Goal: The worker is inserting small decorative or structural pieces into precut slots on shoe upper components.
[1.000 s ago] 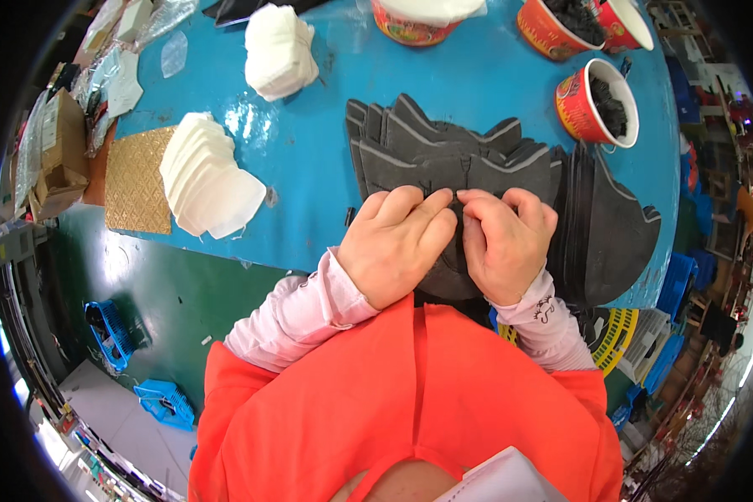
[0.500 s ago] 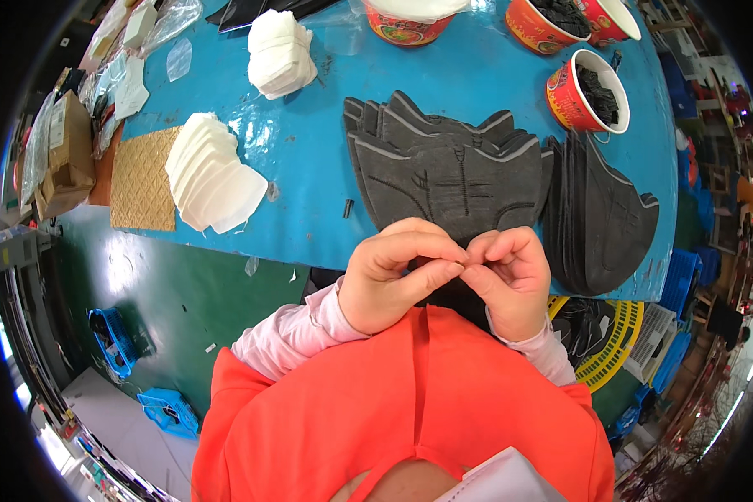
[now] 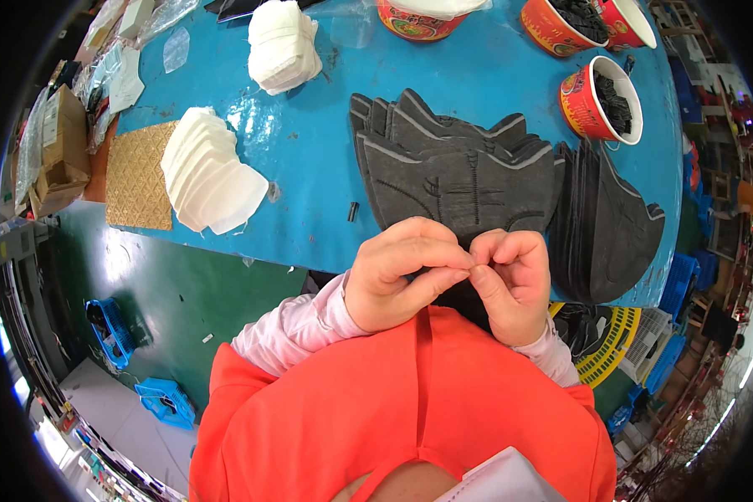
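Observation:
My left hand (image 3: 402, 272) and my right hand (image 3: 510, 284) meet fingertip to fingertip at the table's near edge. Both are closed in a pinch; whatever lies between the fingertips is too small or hidden to make out. Just beyond them lies a stack of dark grey, shaped fabric pieces (image 3: 456, 180) with stitched lines and pale edging. A second stack of such dark pieces (image 3: 619, 234) stands to the right of my right hand. A small black piece (image 3: 353, 211) lies on the table left of the first stack.
Fanned white pads (image 3: 213, 171) rest partly on a gold patterned board (image 3: 138, 180) at the left. Behind them sits a white bundle (image 3: 283, 50). Red paper tubs (image 3: 581, 105) with dark pieces stand at the back right of the blue table (image 3: 309, 155). A yellow basket (image 3: 615, 343) is below the right edge.
The view has shifted slightly, so the table's things sit a little differently in the picture. My hands stay pinched together, with the fingertips slightly changed in position.

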`<state>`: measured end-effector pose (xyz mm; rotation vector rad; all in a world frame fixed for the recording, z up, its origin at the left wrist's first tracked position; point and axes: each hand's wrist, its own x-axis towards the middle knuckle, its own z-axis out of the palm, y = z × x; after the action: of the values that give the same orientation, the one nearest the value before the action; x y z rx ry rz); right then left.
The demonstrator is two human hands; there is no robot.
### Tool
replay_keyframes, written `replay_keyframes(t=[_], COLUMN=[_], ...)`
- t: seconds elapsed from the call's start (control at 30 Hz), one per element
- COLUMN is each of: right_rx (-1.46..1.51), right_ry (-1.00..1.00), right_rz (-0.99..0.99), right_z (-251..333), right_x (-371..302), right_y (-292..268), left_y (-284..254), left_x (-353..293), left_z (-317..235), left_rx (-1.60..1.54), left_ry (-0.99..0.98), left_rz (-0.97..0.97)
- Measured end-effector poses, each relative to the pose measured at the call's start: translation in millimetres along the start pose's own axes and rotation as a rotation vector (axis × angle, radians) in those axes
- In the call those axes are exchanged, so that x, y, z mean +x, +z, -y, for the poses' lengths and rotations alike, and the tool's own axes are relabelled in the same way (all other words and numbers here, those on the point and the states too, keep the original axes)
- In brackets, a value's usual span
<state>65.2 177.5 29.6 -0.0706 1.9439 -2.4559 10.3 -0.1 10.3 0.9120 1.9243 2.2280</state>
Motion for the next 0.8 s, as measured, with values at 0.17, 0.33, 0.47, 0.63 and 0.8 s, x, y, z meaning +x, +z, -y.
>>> replay_keyframes(t=[0.17, 0.33, 0.47, 0.63, 0.8], right_rx=[-0.163, 0.024, -0.523, -0.859, -0.944], right_ry=[-0.036, -0.008, -0.168, -0.266, -0.277], right_rz=[0.069, -0.049, -0.121, -0.064, -0.089], right_z=[0, 7, 4, -5, -10], right_x=[5, 9, 32, 45, 47], right_y=[-3, -4, -22, -24, -21], left_y=[-4, -6, -19, -21, -18], left_x=[7, 11, 9, 7, 10], left_z=[3, -2, -2, 3, -2], left_rx=[-0.007, 0.073, 0.560, 0.687, 0.843], left_ry=[0.040, 0.029, 0.263, 0.331, 0.350], left_rz=[-0.005, -0.024, 0.053, 0.135, 0.180])
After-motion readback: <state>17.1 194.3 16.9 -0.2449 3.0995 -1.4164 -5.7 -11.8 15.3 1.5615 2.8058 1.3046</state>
